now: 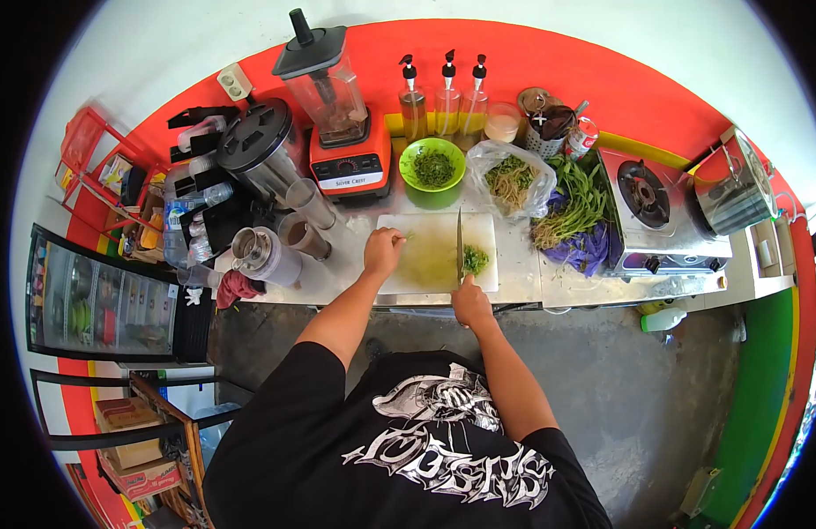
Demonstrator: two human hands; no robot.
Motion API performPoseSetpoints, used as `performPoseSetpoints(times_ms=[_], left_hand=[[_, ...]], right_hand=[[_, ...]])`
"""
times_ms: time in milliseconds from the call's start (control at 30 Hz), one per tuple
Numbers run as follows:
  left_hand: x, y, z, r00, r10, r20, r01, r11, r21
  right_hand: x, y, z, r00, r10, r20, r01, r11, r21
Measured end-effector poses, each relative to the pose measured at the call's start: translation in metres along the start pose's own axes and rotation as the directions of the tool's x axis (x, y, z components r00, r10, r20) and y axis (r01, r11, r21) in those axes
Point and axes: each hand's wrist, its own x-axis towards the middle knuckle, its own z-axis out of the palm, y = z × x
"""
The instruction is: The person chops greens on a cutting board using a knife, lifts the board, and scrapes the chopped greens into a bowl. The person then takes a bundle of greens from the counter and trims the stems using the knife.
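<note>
My right hand (472, 302) grips a kitchen knife (460, 249), its blade pointing away from me over the right part of a white cutting board (390, 280). Just right of the blade lies a small heap of chopped green herbs (476, 259). My left hand (383, 251) is closed at the board's left edge, fingertips pressed together. A faint green wisp shows by those fingertips; whether they hold it is too small to tell. Wet greenish stains cover the middle of the board. Behind it stands a green bowl (432, 196) with cut greens inside.
Right of the bowl sit a plastic bag of rooted greens (511, 185) and a leafy bunch (577, 207) on purple wrapping. A gas stove (663, 212) stands farther right. At left are a red blender (346, 167), tall cups (309, 207) and a flask (265, 256). Pump bottles (447, 106) line the back.
</note>
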Motion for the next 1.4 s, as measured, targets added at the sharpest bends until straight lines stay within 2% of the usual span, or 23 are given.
performPoseSetpoints(times_ms=[33,267,333,467,533,567,633,667,733,833,900,933,1100,1200,1333,1400], left_hand=[[0.001,0.0,0.002,1.0,0.011,0.029,-0.008,0.995,-0.103],[-0.012,0.012,0.021,0.993,-0.027,0.114,0.046,0.985,-0.166],[-0.023,0.025,0.023,0.966,0.139,0.22,-0.1,0.979,-0.177],[-0.051,0.053,0.021,0.962,0.127,0.243,-0.085,0.98,-0.179],[-0.061,0.055,0.024,0.98,0.192,-0.042,-0.196,0.975,-0.109],[-0.062,0.056,0.025,0.982,0.182,-0.039,-0.185,0.977,-0.109],[-0.063,0.055,0.027,0.972,0.181,-0.151,-0.202,0.97,-0.132],[-0.063,0.053,0.028,0.973,0.171,-0.153,-0.191,0.973,-0.13],[-0.062,0.053,0.027,0.99,0.138,-0.04,-0.143,0.978,-0.153],[-0.062,0.052,0.026,0.992,0.126,0.032,-0.12,0.981,-0.15],[-0.064,0.052,0.027,0.989,0.147,0.001,-0.145,0.978,-0.152],[-0.064,0.052,0.027,0.985,0.172,-0.03,-0.175,0.973,-0.151],[-0.068,0.055,0.029,0.991,0.134,-0.018,-0.135,0.981,-0.135],[-0.067,0.057,0.027,0.993,0.121,-0.018,-0.122,0.982,-0.141],[-0.068,0.055,0.028,0.99,0.14,-0.032,-0.143,0.973,-0.181],[-0.068,0.054,0.029,0.99,0.14,-0.037,-0.144,0.971,-0.189]], right_hand=[[0.001,0.001,0.002,1.0,0.0,-0.019,-0.001,1.0,-0.023],[0.004,0.003,0.001,0.999,-0.002,-0.032,0.001,0.999,-0.046],[0.004,0.002,0.0,1.0,0.004,-0.025,-0.006,0.998,-0.057],[0.001,0.001,0.0,0.999,-0.008,-0.052,0.004,0.996,-0.091],[-0.004,0.001,-0.005,0.998,-0.043,-0.035,0.04,0.995,-0.096],[-0.005,-0.001,-0.007,0.996,-0.091,-0.025,0.088,0.991,-0.097],[-0.006,-0.008,-0.008,0.991,-0.13,-0.012,0.128,0.987,-0.098],[-0.006,-0.011,-0.009,0.991,-0.137,0.007,0.137,0.985,-0.106],[-0.01,-0.019,-0.01,0.989,-0.144,0.032,0.146,0.982,-0.117],[-0.011,-0.026,-0.003,0.994,-0.108,0.014,0.109,0.975,-0.195],[-0.01,-0.023,0.002,0.999,-0.046,0.016,0.049,0.966,-0.254],[-0.011,-0.023,0.002,0.999,-0.047,0.022,0.051,0.965,-0.258],[-0.025,-0.026,-0.001,0.996,-0.041,0.083,0.074,0.895,-0.439],[-0.018,-0.035,0.006,0.996,0.021,0.083,0.017,0.902,-0.431],[-0.007,-0.048,-0.006,0.996,0.001,0.088,0.037,0.903,-0.428],[-0.009,-0.053,-0.012,0.988,0.024,0.15,0.048,0.89,-0.454]])
